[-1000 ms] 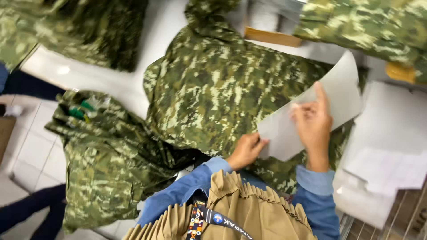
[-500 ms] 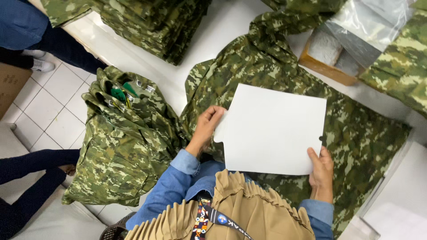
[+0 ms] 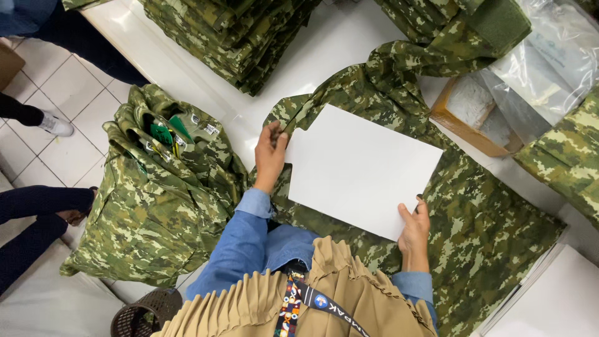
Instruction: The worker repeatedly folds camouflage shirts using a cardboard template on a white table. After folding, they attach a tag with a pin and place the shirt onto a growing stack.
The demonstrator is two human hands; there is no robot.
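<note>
Since half a second ago: white rectangular stiff sheet [image 3: 364, 170] lowered flatter onto the camouflage-print fabric garment [image 3: 474, 218] spread on the white table [image 3: 187, 68], now lying square across its middle; view shifted a little too. Laid there probably as a folding template, edges roughly parallel to the garment body. Left hand [image 3: 270, 156] at the sheet's upper left corner, fingers curled, pinching the fabric edge just beside the sheet, maybe the corner itself too, hard to separate. Right hand [image 3: 415, 226] at the lower right corner, thumb on top, fingers under, gripping the sheet edge. Both forearms in blue sleeves, reaching forward, elbows close to the body, wrists roughly straight. Second heap of camouflage garments [image 3: 159, 193] hanging off the table's left edge, well apart from both hands. Folded stack of the same cloth [image 3: 231, 37] at the far side. Brown cardboard box [image 3: 468, 118] just beside the spread garment on the right, clear plastic bags [image 3: 549, 56] over it.
</note>
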